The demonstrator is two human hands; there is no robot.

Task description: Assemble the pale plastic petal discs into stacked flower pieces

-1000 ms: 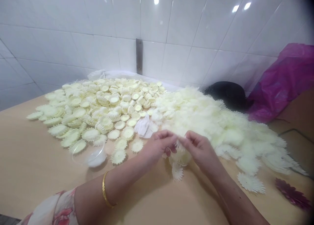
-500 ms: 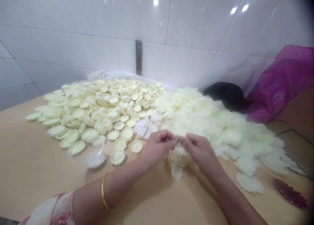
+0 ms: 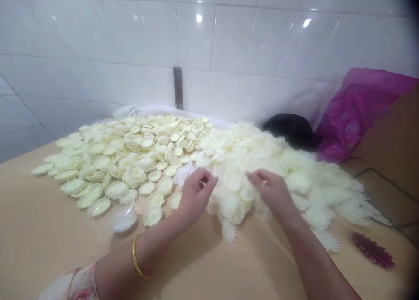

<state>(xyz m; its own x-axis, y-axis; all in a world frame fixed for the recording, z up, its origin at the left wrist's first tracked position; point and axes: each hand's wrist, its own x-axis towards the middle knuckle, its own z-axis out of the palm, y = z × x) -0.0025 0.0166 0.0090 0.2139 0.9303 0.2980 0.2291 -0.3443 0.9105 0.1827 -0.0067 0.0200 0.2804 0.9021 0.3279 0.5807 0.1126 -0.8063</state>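
Observation:
My left hand (image 3: 196, 191) is closed in a pinch, thumb against forefinger, in front of the heap of pale notched petal discs. To its right, my right hand (image 3: 273, 191) also pinches, a gap apart from the left. Whatever is between the fingertips of either hand is too small to make out. Behind and between the hands lies a loose heap of thin, pale yellow fabric flower layers (image 3: 235, 177), slightly blurred. A heap of thicker, cupped petal discs (image 3: 121, 160) spreads to the left. A crumpled white cloth (image 3: 183, 173) lies beside my left hand.
A small clear tub (image 3: 123, 219) with white contents stands left of my left forearm. One dark red flower layer (image 3: 373, 250) lies at the right. Behind are a black rounded object (image 3: 290, 129), a magenta plastic bag (image 3: 347, 112) and the tiled wall (image 3: 131, 33).
My hands were together at the fingertips and have moved apart, left hand leftward and right hand rightward. The view has shifted slightly.

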